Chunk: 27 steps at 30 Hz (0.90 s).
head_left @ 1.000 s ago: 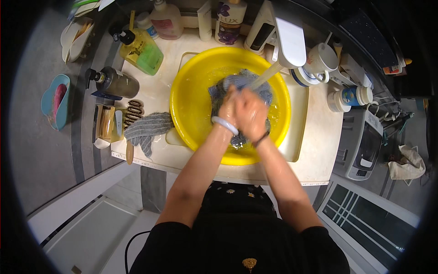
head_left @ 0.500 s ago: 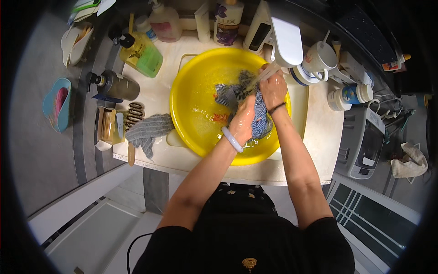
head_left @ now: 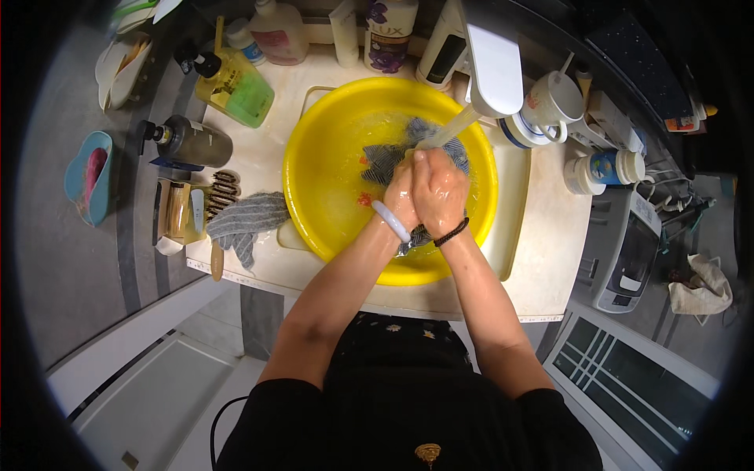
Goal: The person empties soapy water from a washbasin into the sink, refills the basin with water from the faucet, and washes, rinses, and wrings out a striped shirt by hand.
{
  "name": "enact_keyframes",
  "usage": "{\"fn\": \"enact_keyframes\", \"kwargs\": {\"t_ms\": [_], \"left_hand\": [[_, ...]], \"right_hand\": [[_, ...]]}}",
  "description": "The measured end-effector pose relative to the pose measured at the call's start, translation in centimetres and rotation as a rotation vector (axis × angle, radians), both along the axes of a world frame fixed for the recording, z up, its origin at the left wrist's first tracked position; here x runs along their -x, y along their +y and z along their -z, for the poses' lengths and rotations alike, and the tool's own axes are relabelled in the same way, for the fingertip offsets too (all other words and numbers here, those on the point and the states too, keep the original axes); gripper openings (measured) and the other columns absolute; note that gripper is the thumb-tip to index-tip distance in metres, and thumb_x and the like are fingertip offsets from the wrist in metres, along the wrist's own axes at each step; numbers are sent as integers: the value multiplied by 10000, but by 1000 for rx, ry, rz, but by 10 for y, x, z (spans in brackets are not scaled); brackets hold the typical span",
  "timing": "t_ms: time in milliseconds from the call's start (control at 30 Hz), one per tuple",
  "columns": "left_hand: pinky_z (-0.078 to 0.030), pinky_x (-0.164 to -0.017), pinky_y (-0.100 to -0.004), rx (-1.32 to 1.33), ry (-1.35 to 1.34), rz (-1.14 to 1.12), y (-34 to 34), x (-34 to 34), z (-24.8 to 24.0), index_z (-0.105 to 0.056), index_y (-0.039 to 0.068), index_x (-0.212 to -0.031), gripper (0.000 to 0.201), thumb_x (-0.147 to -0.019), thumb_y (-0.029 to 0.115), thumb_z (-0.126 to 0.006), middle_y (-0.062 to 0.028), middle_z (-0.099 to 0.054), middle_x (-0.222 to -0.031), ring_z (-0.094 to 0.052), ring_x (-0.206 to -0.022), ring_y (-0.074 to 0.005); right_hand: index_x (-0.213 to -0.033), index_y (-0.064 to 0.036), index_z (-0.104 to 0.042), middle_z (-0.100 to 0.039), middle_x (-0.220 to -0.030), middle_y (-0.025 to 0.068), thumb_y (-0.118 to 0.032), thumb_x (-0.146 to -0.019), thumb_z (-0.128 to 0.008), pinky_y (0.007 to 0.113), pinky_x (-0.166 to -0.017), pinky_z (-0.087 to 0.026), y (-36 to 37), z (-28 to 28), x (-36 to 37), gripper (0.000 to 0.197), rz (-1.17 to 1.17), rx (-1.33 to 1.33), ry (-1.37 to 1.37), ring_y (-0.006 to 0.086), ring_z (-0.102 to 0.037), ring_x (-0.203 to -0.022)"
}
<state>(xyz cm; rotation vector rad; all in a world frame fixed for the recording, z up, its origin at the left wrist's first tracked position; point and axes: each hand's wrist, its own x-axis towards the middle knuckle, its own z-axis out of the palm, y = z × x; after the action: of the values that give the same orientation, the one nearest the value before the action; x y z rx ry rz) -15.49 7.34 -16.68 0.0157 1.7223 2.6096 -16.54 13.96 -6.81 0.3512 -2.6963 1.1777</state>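
Over the yellow basin (head_left: pixel 314 169) set in the sink at the counter's middle, the left hand (head_left: pixel 402 196) and right hand (head_left: pixel 440 188) press together, closed on a striped grey cloth (head_left: pixel 385 157) under the running tap (head_left: pixel 495 67). Washing looks midway: the cloth is soaked, not yet wrung. Most of it trails beyond the fingers; a bit shows below the wrists. Another grey cloth (head_left: pixel 247 220) lies at the counter's left edge.

Behind the yellow basin (head_left: pixel 314 169) stand a green soap bottle (head_left: pixel 236 88) and white purple-labelled bottle (head_left: pixel 389 31).
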Motion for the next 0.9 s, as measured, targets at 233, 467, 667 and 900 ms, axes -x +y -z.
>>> {"fn": "enact_keyframes", "kwargs": {"t_ms": [233, 467, 667, 900], "left_hand": [[-500, -727, -283, -416, -545, -259, 20, 9, -91, -565, 25, -1027, 270, -904, 257, -498, -68, -599, -934, -592, -832, -155], [-503, -758, -288, -633, -551, -287, -23, 16, -11, -557, 59, -1032, 204, -930, 202, -454, -66, -619, -942, -598, -837, -189], [-475, -764, -296, -611, -610, -155, 18, 9, -46, -549, 80, -969, 239, -967, 245, -376, -62, -589, -944, -558, -831, -155], [-478, -735, -335, -780, -295, 98, -6, 6, -13, -566, 54, -951, 300, -963, 323, -434, -71, -592, -867, -577, -846, -165]], "right_hand": [[-825, -45, -634, -653, -837, 121, -115, -831, -482, 388, -619, -492, 58, 57, 81, 168, 63, 933, -624, 254, -639, -697], [-938, -40, -623, -651, -879, 93, -112, -827, -550, 331, -695, -483, 3, -13, -26, 151, -146, 500, -288, 217, -623, -783], [-937, -43, -623, -604, -843, 235, -157, -828, -570, 437, -712, -468, 9, 0, 50, 166, 76, -243, -243, 382, -586, -854], [-932, -13, -581, -594, -961, 182, -133, -830, -578, 399, -766, -464, -1, -7, -18, 158, -126, 30, 197, 360, -574, -885]]}}
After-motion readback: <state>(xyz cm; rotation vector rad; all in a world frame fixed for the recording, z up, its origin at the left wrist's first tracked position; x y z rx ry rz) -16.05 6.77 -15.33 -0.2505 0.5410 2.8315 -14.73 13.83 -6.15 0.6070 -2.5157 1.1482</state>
